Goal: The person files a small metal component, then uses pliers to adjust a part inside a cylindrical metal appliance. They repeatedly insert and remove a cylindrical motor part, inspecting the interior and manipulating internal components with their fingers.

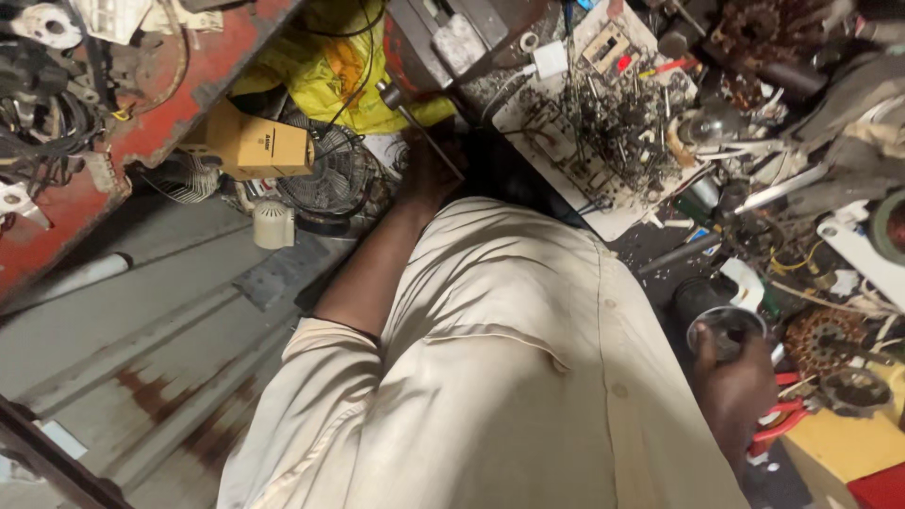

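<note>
At lower right, the right hand (pixel 740 391) curls its fingers around a round glass-topped cylinder (pixel 724 330) above a cluttered workbench (pixel 848 443). Higher, at centre, the left hand (pixel 429 170) grips a slim metal tool (pixel 415 123). A dusty fan (pixel 330 174) and rusty metal floor (pixel 141 349) lie at left.

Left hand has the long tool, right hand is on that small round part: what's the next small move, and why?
Probably bring the tool across to the round part. The left hand grips the tool out by the fan, while the right hand holds the part on the other side of the body, so the two are far apart.
</note>
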